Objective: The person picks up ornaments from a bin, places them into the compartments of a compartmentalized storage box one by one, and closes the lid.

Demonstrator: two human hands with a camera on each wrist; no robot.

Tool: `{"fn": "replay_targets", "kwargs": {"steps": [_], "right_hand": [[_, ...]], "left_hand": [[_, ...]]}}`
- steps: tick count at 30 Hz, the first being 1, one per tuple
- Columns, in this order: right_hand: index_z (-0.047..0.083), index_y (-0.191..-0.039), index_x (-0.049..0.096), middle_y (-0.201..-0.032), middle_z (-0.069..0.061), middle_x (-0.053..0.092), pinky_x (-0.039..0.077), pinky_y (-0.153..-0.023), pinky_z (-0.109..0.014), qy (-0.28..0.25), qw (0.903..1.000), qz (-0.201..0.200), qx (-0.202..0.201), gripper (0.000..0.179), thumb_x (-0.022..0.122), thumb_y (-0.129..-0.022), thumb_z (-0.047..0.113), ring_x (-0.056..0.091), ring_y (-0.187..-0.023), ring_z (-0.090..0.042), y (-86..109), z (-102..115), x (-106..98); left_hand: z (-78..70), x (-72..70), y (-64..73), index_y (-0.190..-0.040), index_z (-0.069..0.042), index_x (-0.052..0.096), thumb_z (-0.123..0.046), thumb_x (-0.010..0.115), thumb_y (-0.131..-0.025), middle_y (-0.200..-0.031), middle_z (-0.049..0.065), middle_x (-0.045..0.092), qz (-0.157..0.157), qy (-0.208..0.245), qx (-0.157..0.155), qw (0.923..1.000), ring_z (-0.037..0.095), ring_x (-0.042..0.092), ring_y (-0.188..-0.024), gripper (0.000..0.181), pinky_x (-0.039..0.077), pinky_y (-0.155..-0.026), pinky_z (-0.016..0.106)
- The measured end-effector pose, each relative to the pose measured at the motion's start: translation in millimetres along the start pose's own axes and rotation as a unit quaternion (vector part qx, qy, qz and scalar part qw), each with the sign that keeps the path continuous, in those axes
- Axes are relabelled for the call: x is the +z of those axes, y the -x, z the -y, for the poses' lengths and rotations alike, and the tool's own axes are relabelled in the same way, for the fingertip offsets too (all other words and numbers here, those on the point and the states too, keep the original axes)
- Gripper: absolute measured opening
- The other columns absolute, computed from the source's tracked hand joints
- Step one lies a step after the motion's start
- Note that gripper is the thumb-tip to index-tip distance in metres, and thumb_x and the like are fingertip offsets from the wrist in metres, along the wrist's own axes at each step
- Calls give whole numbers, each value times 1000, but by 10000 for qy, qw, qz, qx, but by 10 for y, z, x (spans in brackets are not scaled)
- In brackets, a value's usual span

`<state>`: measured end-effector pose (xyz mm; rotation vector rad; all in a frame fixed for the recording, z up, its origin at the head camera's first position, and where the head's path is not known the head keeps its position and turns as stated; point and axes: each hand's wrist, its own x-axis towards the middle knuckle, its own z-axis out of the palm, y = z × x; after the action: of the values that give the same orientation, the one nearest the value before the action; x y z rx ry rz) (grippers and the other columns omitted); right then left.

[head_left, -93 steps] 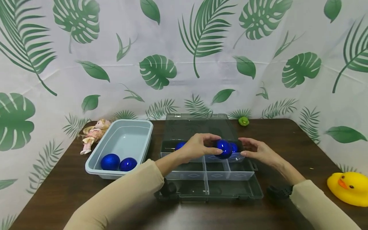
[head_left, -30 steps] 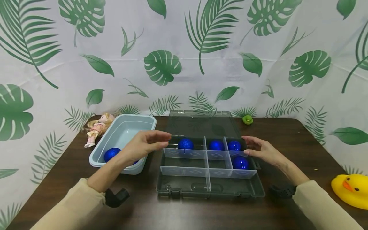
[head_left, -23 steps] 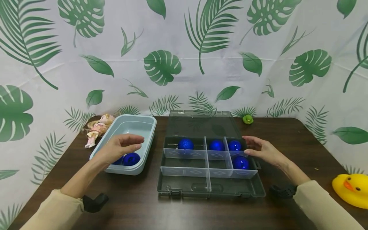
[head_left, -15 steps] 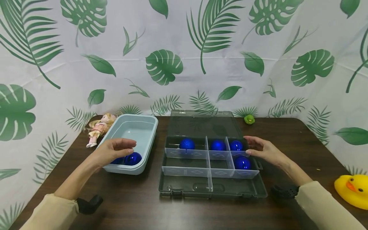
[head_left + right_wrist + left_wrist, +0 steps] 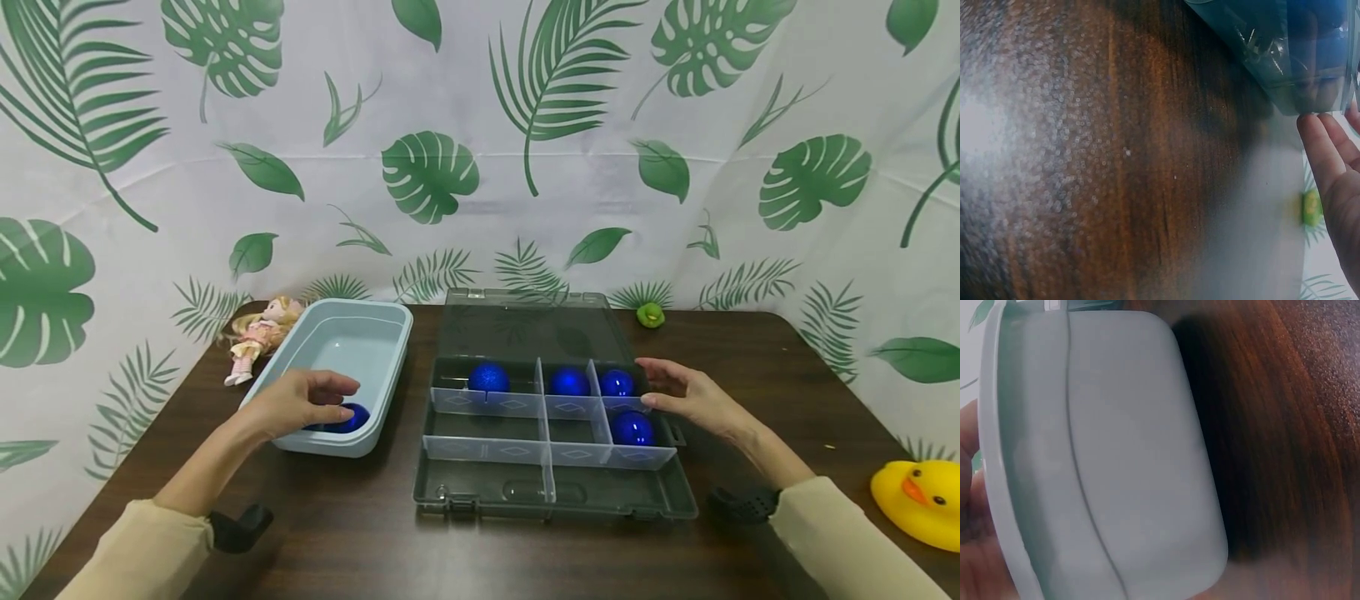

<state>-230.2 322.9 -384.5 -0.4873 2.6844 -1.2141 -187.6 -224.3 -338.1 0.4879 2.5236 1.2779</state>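
Note:
My left hand (image 5: 296,404) reaches over the near end of a pale blue plastic basin (image 5: 393,358), its thumb at a shiny blue ball (image 5: 357,417). The fingers are spread above that ball, not wrapped round it. A second ball in the basin is mostly hidden by the hand. At the right side of a clear grey divided box (image 5: 487,487), the fingertips of my right hand (image 5: 693,400) touch the wall. The box's lid (image 5: 525,329) lies back. Blue balls sit in its cells: a glittery one (image 5: 488,379), a matte one (image 5: 570,382) and two shiny ones (image 5: 632,429).
A doll (image 5: 258,333) lies left of the basin. A small green toy (image 5: 650,315) sits at the table's back edge, and a yellow rubber duck (image 5: 918,502) stands at the right. Leaf-print cloth (image 5: 525,208) hangs behind the dark wooden table (image 5: 360,533).
A shiny ball held by my left hand earlier now sits in the box's right middle cell. The left hand has moved left and down into the basin. The right hand stays at the box.

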Motion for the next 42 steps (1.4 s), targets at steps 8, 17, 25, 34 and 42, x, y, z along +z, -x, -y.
{"fn": "replay_targets", "kwargs": {"steps": [8, 17, 25, 34, 42], "right_hand": [[2, -142, 35, -138, -26, 42, 43, -95, -52, -27, 10000, -10, -10, 61, 62, -92, 23, 44, -121, -42, 7, 6, 5], [2, -142, 36, -138, -25, 42, 45, -95, -48, -14, 10000, -29, -37, 60, 61, -92, 23, 44, -121, -40, 18, 12, 4], [2, -141, 36, -138, -25, 43, 45, -96, -43, 28, 9999, -19, -97, 60, 62, -92, 22, 45, -121, -40, 5, -19, 5], [3, -142, 36, -138, -24, 44, 45, -96, -45, 58, 10000, -23, -66, 60, 62, -91, 23, 46, -120, -38, -5, -3, -17], [1, -141, 36, -137, -25, 44, 46, -95, -45, -32, 9999, -48, -122, 60, 62, -91, 20, 46, -119, -40, 17, 15, -12]], "left_hand": [[20, 34, -35, -118, 11, 57, -14, 73, -82, -114, 25, 63, 184, -342, -25, 9992, 34, 61, -105, 47, 51, -84, 31], [-15, 74, -38, -112, 4, 64, -15, 77, -77, -108, 17, 67, 94, -1085, -163, 9939, 25, 58, -97, 43, 47, -82, 39], [-77, 32, -21, -119, 5, 60, -20, 74, -81, -114, 20, 64, -166, -763, -187, 9968, 31, 58, -106, 47, 46, -91, 47], [-327, -155, 10, -129, 1, 54, -28, 69, -86, -124, 22, 60, -853, -498, 114, 9950, 39, 53, -119, 54, 46, -94, 49], [-722, 107, -245, -129, -5, 55, -21, 70, -86, -126, 15, 60, -462, 33, 867, 9952, 32, 53, -120, 49, 47, -94, 46]]}}
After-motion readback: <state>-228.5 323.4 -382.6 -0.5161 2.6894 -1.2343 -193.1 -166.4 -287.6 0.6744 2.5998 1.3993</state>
